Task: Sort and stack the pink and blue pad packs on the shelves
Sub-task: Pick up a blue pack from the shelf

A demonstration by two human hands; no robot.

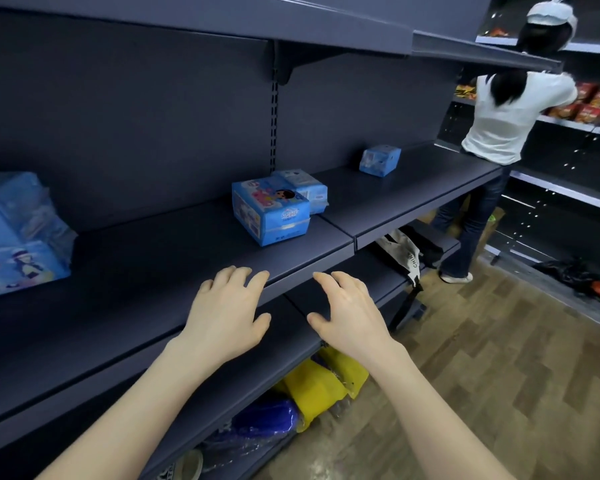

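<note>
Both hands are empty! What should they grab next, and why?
Probably reach forward and take the blue pack. The left hand and the right hand are both open and hold nothing, by the front edge of the shelf. That pack is the nearest one, right ahead. It lies apart from the blue pile at the far left, where it likely belongs.
</note>
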